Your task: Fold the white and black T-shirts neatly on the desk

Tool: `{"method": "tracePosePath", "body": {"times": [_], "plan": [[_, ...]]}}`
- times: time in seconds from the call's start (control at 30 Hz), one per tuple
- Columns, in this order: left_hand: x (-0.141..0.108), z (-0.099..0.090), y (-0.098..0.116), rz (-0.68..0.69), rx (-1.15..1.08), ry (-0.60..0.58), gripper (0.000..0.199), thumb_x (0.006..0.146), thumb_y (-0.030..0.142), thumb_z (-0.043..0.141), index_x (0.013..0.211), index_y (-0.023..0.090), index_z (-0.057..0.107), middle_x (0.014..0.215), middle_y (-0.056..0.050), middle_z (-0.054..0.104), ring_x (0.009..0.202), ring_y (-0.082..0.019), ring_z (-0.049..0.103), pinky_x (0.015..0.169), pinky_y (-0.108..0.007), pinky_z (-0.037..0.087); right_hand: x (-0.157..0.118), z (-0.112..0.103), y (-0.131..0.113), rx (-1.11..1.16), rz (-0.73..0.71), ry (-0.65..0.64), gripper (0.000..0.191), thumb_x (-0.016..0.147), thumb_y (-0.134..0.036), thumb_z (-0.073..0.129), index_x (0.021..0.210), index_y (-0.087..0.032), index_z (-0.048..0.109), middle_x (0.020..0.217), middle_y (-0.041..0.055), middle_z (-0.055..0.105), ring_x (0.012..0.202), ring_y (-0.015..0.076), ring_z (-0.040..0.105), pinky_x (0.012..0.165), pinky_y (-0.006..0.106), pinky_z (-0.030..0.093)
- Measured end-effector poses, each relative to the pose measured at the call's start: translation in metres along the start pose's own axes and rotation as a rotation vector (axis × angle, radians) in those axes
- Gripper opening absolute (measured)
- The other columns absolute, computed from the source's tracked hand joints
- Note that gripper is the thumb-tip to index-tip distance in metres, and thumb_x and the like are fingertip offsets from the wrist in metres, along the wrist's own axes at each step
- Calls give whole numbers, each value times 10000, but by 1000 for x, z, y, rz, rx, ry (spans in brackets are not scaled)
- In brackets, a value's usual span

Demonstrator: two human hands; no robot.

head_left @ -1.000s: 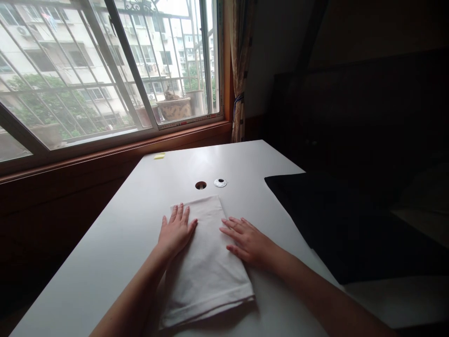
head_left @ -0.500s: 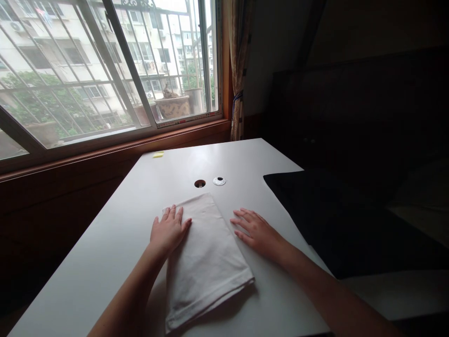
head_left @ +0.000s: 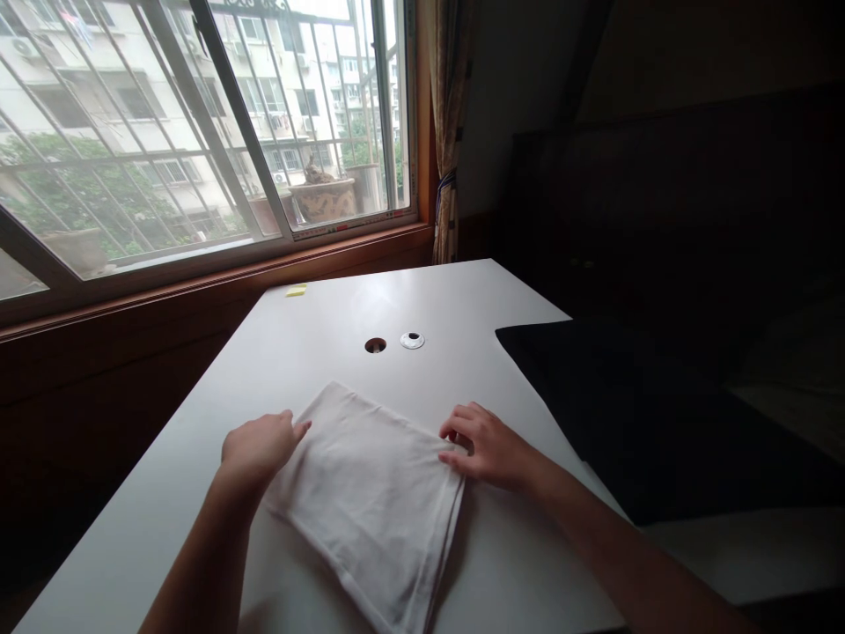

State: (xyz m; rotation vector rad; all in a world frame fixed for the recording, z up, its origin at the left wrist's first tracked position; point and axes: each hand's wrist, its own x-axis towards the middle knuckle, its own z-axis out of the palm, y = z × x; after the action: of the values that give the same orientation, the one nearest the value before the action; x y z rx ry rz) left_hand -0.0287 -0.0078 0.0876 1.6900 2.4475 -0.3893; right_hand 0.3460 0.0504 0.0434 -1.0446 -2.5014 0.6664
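A folded white cloth [head_left: 376, 493], in several layers with a hem along its right side, lies turned at an angle on the white table [head_left: 165, 502]. At its left edge is my left hand [head_left: 260, 445], fingers curled under and thumb over the fabric, pinching it. My right hand [head_left: 485, 445] grips the upper right corner, thumb below and fingers bent over the edge. The cloth's near end runs out of the bottom of the view. The left fingertips are partly hidden behind the hand.
Beyond the cloth, the tabletop has a round cable hole [head_left: 376, 345] and a white ring cap [head_left: 413, 340]. A yellow sticker [head_left: 297, 290] is at the far left corner. Dark fabric [head_left: 613, 405] covers the right edge. Behind stand a barred window [head_left: 198, 132] and a tied curtain [head_left: 449, 132].
The cloth has turned clockwise, its far end swinging to the right. My left hand went from lying flat on it to its left edge, and my right hand has closed on a corner.
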Motion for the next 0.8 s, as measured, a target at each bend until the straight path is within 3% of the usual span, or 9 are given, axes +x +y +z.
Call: {"method": "tracePosePath", "body": {"times": [0.07, 0.17, 0.27, 0.33, 0.43, 0.57, 0.8], "plan": [[4, 0, -12, -4, 6, -12, 535, 970, 651, 341, 886, 242, 675, 972, -107, 767, 863, -294, 708, 725, -381, 510, 0, 0, 2, 1, 5, -25, 157, 893, -373, 708, 977, -241, 703, 1012, 37, 687, 967, 228, 610, 881, 377, 495], [13, 5, -18, 80, -40, 132, 423, 966, 581, 426, 1015, 255, 691, 1099, -93, 751, 966, -293, 696, 783, -380, 525, 1, 0, 4, 22, 22, -35, 110, 914, -338, 675, 965, -244, 702, 1023, 38, 690, 989, 228, 613, 884, 371, 496], [30, 16, -9, 350, -188, 293, 430, 987, 493, 440, 1308, 276, 625, 1398, -78, 637, 1245, -288, 601, 993, -398, 506, 2, 2, 6, 31, 29, -24, 76, 920, -310, 666, 944, -247, 701, 994, 27, 694, 986, 218, 614, 874, 353, 492], [44, 24, -1, 539, -288, 308, 473, 995, 467, 443, 1406, 273, 572, 1490, -63, 575, 1386, -280, 498, 1133, -412, 430, 3, 2, 7, 20, 34, -16, 69, 922, -302, 662, 915, -246, 700, 959, 20, 693, 963, 212, 616, 860, 344, 490], [60, 33, 7, 661, -414, 276, 470, 1001, 432, 447, 1430, 273, 557, 1502, -54, 567, 1450, -258, 430, 1199, -405, 372, 4, 1, 10, 12, 54, -18, 111, 932, -322, 650, 868, -240, 689, 928, 21, 690, 926, 212, 619, 835, 342, 492], [60, 27, 2, 665, -502, 214, 479, 981, 401, 487, 1432, 258, 559, 1450, -87, 583, 1359, -260, 496, 1159, -417, 413, 3, -2, 19, -58, 75, 5, 126, 953, -315, 611, 871, -245, 676, 944, 30, 692, 927, 223, 617, 835, 356, 488], [27, 4, -18, 633, -618, -157, 376, 913, 489, 632, 1225, 286, 691, 1122, -33, 709, 1040, -235, 657, 929, -348, 532, 1, -6, 51, -340, 156, 181, 108, 962, -265, 596, 898, -244, 681, 1001, 65, 688, 983, 268, 608, 887, 416, 466]]}}
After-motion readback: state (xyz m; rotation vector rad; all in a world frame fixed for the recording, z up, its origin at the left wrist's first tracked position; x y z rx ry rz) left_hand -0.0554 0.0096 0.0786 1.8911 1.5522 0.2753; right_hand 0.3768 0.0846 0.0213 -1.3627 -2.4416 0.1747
